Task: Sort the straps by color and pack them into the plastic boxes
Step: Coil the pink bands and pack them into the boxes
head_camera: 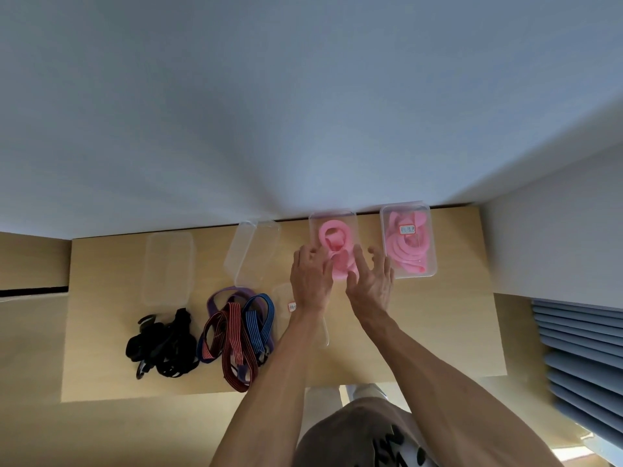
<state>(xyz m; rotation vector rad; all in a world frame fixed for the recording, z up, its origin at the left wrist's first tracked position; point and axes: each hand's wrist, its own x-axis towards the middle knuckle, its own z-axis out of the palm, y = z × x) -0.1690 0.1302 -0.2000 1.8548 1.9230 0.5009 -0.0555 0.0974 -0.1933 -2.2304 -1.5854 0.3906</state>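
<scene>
Straps: pink point(406, 247) boxed+lidded, 2nd pink coil point(337, 244) under both hands' spread fingers point(359, 256), holding nothing; black point(161, 345) + striped point(236, 332) still on bench point(421, 332).

Loose straps point(236, 335) lie left — two filled boxes point(408, 239) right, on table point(438, 332).

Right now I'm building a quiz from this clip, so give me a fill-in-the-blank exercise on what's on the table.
1. Both hands, left hand and right hand, press a ____ strap into the open box.
2. The labelled box right of it holds straps of the ____ color.
3. The black straps lie at the ____ end of the table.
4. The striped straps lie ____ any box.

Missing words: pink; same (pink); left; outside
</scene>
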